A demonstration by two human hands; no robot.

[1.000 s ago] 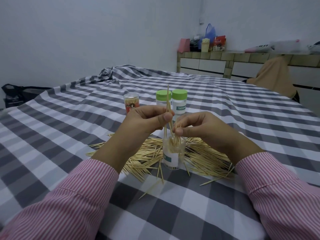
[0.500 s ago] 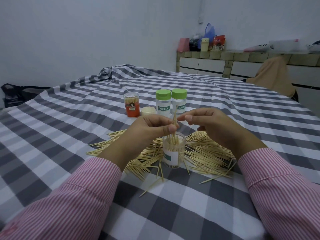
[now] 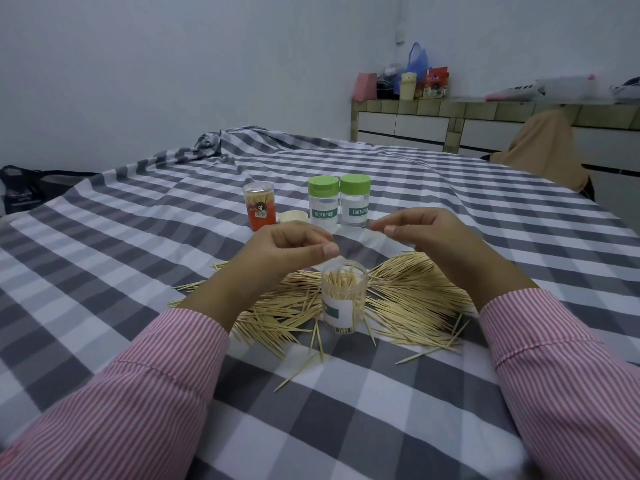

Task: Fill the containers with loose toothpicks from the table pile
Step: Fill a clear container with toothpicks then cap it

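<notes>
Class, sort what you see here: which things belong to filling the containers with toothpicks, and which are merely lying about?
Part of the job:
open jar
toothpick pile
two green-capped jars
red-labelled jar
loose lid
left hand
right hand

Lying about:
blue bag
pink bag
tan cloth

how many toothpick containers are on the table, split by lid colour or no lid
Green-lidded containers: 2
Clear-lidded orange container: 1
Open container with no lid, standing in the toothpick pile: 1
Total: 4 containers
A loose cream cap lies beside the orange one, not counted.
</notes>
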